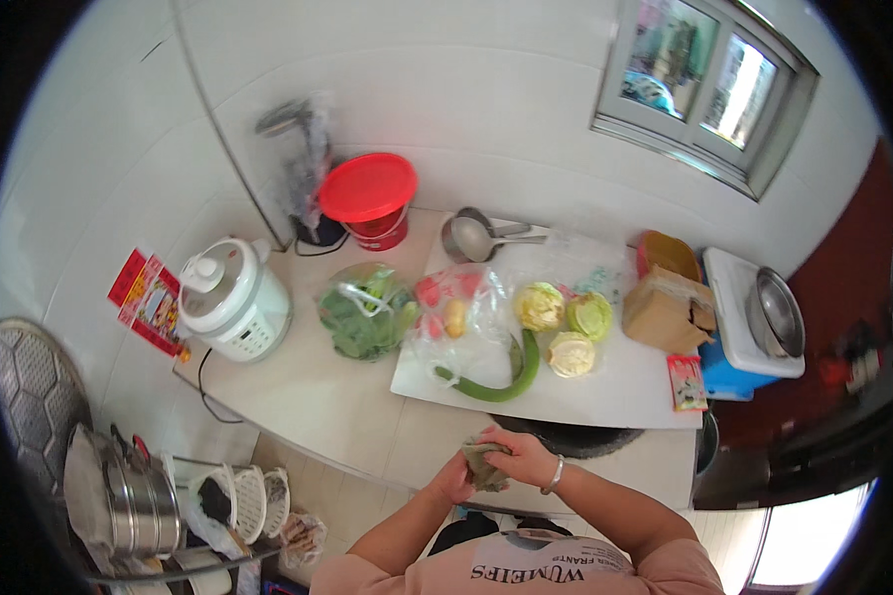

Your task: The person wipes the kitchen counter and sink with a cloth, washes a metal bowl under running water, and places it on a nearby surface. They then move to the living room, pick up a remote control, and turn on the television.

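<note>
A crumpled olive-grey cloth point(484, 465) is held between my hands above the counter's front edge. My left hand point(457, 477) grips its left side. Over its top and right side, my right hand point(522, 454) has its fingers closed; a bangle circles that wrist. Just beyond my hands, a dark round pan point(573, 437) lies partly under a white board point(625, 405). On the board are a long curved green gourd point(491, 393), several pale cabbages point(571, 355) and a clear plastic bag with a yellowish potato-like item point(455, 318).
Leafy greens in a plastic bag point(366, 316), a white electric pressure cooker point(234, 305), a red lidded bucket point(370, 195) and metal ladles point(470, 236) stand farther back. To the right are a cardboard box point(666, 309) and a blue container point(737, 372). A pot rack stands lower left.
</note>
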`<state>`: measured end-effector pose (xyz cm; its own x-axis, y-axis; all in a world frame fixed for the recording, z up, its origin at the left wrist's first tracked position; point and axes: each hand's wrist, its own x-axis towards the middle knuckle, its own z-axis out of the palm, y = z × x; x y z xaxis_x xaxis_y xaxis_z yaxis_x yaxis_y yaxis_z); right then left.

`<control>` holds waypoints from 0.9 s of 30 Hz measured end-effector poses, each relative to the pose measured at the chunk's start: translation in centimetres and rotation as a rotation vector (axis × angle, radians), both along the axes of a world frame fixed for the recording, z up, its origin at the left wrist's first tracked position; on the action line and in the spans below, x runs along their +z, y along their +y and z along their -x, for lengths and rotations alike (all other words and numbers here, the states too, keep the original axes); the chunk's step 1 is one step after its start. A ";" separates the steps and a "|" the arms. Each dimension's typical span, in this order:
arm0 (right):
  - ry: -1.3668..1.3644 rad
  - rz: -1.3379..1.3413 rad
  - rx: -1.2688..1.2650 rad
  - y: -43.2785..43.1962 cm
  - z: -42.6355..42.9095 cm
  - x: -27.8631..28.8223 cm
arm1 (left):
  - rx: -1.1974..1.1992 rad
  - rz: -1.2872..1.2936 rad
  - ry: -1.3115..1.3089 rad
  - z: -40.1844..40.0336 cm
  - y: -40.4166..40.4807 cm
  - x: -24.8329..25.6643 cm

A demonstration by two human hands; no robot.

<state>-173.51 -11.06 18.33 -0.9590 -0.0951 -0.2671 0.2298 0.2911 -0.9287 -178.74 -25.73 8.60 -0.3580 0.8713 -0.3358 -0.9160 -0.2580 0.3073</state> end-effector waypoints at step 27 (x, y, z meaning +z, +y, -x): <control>0.684 0.935 -1.513 2.5 -68.3 0.6 | -1.266 -0.833 1.767 -54.9 24.7 14.9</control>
